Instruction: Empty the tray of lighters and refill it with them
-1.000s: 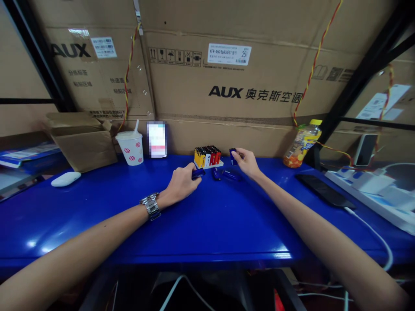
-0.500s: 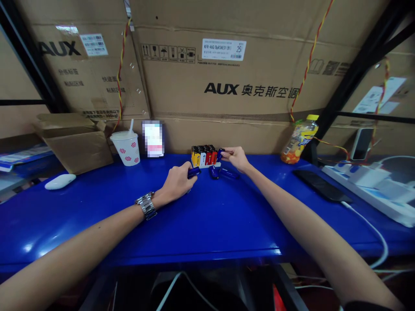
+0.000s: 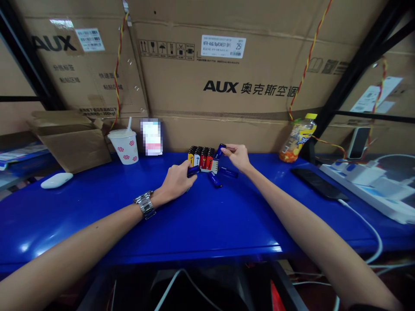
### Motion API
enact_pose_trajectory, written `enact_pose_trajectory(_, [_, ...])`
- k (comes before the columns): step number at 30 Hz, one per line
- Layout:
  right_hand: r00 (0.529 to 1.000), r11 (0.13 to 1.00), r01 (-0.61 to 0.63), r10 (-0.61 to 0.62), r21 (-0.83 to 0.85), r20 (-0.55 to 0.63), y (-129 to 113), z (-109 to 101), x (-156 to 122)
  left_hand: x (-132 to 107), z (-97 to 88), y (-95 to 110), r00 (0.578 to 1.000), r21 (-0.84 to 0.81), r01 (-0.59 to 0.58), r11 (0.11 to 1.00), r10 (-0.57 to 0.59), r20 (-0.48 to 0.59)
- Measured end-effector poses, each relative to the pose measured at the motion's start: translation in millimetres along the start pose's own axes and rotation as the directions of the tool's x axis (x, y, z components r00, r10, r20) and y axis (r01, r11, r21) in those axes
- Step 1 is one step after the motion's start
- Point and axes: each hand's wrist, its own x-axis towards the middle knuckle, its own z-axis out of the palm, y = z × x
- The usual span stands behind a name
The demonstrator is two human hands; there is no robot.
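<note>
Two blue lighters (image 3: 215, 180) lie beside a part-filled white tray (image 3: 215, 166).

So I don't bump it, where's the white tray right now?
In the head view, the white tray stands near the middle, toward the back of the blue table, roughly between the left hand and right hand.

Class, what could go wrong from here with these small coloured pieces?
The blue piece in the right hand is tilted, so it might catch the white tray. The left hand, close to the tray's other end, could nudge it. Two loose blue pieces lying nearby might get knocked away.
</note>
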Motion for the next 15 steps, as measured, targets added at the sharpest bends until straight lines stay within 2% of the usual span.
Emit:
enact_pose_trajectory(5, [0.977,0.984,0.062,-0.025,-0.17,0.212,-4.3,3.8,-5.5,0.8,0.5,-0.5,1.0,0.05,0.005,0.999,-0.007,0.028])
enact_pose_trajectory(8, [0.96,0.936,0.085,0.015,-0.342,0.279,-13.0,-1.6,-5.3,1.1,2.9,-2.9,1.0,0.095,-0.023,0.995,0.022,0.012])
enact_pose_trajectory(10, [0.969,0.885,0.08,0.04,-0.458,0.245,-21.4,-7.8,-5.3,0.6,3.9,-3.5,1.0,0.093,-0.031,0.995,0.031,-0.001])
enact_pose_trajectory(12, [0.991,0.849,0.055,0.018,-0.525,0.133,-32.7,-12.9,-6.3,-0.2,3.9,-2.8,0.999,0.072,-0.037,0.997,0.038,-0.013])
enact_pose_trajectory(14, [0.997,0.876,0.065,-0.043,-0.479,0.056,-47.1,-14.1,-8.9,-1.0,3.6,-1.6,0.999,0.046,-0.043,0.998,0.044,-0.021])
enact_pose_trajectory(15, [0.995,0.909,0.093,-0.07,-0.407,0.071,-55.2,-12.6,-11.0,-1.2,3.6,-1.1,0.998,0.035,-0.048,0.998,0.049,-0.028])
